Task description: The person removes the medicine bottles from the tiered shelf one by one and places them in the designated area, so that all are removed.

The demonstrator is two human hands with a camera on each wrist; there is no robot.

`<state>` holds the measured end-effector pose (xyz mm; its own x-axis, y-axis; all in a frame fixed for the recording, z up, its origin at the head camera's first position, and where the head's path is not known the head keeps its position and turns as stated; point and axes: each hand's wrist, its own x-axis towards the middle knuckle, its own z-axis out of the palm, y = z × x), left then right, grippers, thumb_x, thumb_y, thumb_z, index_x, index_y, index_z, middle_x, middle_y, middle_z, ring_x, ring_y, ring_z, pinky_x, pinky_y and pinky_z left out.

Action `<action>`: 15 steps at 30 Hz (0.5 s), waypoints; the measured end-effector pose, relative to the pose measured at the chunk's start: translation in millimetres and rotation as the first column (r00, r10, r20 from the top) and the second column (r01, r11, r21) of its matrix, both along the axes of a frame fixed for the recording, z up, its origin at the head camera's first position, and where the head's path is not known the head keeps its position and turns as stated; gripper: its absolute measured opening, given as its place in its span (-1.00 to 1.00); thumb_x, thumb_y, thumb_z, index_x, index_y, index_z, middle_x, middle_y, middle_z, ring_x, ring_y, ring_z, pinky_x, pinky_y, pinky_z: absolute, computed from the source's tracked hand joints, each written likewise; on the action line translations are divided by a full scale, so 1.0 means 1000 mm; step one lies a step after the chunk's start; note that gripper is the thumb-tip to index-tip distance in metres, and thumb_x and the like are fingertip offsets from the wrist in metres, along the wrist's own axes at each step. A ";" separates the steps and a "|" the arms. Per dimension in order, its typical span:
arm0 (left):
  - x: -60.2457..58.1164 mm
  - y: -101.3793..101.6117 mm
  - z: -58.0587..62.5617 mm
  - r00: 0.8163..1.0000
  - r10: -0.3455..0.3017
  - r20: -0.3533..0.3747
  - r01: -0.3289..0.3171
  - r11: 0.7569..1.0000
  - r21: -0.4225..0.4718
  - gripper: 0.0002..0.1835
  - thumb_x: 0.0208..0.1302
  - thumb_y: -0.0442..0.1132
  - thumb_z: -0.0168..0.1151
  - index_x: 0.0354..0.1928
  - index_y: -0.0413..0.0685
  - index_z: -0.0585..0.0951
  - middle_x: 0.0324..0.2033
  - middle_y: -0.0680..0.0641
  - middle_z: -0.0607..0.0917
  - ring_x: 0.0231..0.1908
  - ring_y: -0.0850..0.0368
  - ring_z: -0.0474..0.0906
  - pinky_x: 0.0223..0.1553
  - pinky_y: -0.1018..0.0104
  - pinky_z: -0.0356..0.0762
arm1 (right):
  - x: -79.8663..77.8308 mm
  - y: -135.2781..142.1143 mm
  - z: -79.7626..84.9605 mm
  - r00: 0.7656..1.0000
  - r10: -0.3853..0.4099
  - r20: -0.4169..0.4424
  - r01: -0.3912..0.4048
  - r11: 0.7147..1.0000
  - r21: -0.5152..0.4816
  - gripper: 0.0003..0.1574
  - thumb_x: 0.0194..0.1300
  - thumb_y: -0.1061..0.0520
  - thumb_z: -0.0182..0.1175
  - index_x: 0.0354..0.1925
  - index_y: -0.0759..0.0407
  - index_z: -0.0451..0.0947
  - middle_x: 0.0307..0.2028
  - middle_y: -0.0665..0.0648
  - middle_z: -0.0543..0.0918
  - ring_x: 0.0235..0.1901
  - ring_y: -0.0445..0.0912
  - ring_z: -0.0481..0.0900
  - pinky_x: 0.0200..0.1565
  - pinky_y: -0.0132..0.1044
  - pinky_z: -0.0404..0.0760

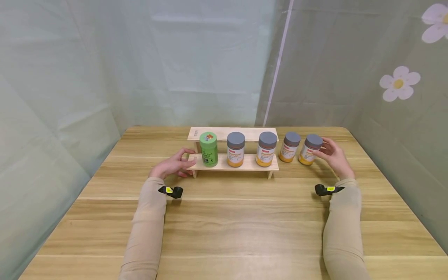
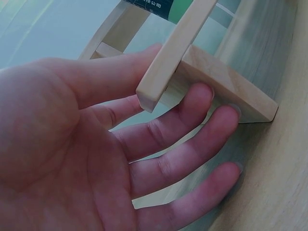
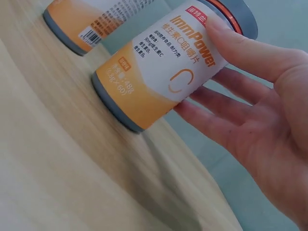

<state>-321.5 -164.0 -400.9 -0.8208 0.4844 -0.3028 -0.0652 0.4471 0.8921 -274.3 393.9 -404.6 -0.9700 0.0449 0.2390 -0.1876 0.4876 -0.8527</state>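
Wooden tabletop below — rightmost jar sits inside right grip.

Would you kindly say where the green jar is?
In the head view, the green jar stands leftmost on the lower wooden shelf, beside the left hand.

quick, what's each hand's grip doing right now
Left grip: closed, holding the wooden rack at the left end of its lower board.
Right grip: closed, holding the rightmost gray-lidded jar.
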 end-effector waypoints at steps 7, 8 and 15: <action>0.000 0.000 0.000 1.000 -0.002 -0.001 0.002 1.000 -0.008 -0.37 0.45 -0.07 0.05 0.41 0.01 0.02 0.09 -0.35 0.55 -0.20 0.05 0.67 -0.08 0.14 0.63 | -0.002 0.000 0.001 0.999 0.039 0.037 -0.041 0.998 0.044 -0.18 0.41 0.09 0.13 0.46 0.29 0.02 0.28 0.50 0.32 -0.07 -0.58 0.33 -0.06 -0.73 0.39; 0.000 0.000 0.000 1.000 0.000 0.000 0.000 1.000 -0.009 -0.37 0.46 -0.06 0.05 0.41 0.01 0.02 0.09 -0.34 0.55 -0.20 0.05 0.67 -0.08 0.14 0.63 | -0.002 0.000 0.001 0.998 0.049 0.040 -0.051 0.998 0.047 -0.18 0.42 0.10 0.12 0.46 0.31 -0.01 0.29 0.53 0.30 -0.05 -0.55 0.35 -0.06 -0.73 0.38; 0.001 0.002 0.003 1.000 0.009 -0.003 -0.009 1.000 -0.019 -0.39 0.47 -0.07 0.03 0.40 0.04 0.03 0.06 -0.30 0.57 -0.21 0.05 0.67 -0.10 0.15 0.63 | -0.003 -0.002 0.003 0.993 0.086 0.083 -0.090 0.995 0.044 -0.15 0.46 0.11 0.05 0.49 0.29 -0.13 0.37 0.55 0.19 0.33 0.34 0.25 -0.03 -0.72 0.37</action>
<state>-320.3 -162.5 -398.2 -0.8261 0.4712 -0.3091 -0.0664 0.4634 0.8837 -277.2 391.9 -401.2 -0.9860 -0.0510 0.1590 -0.1624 0.5130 -0.8429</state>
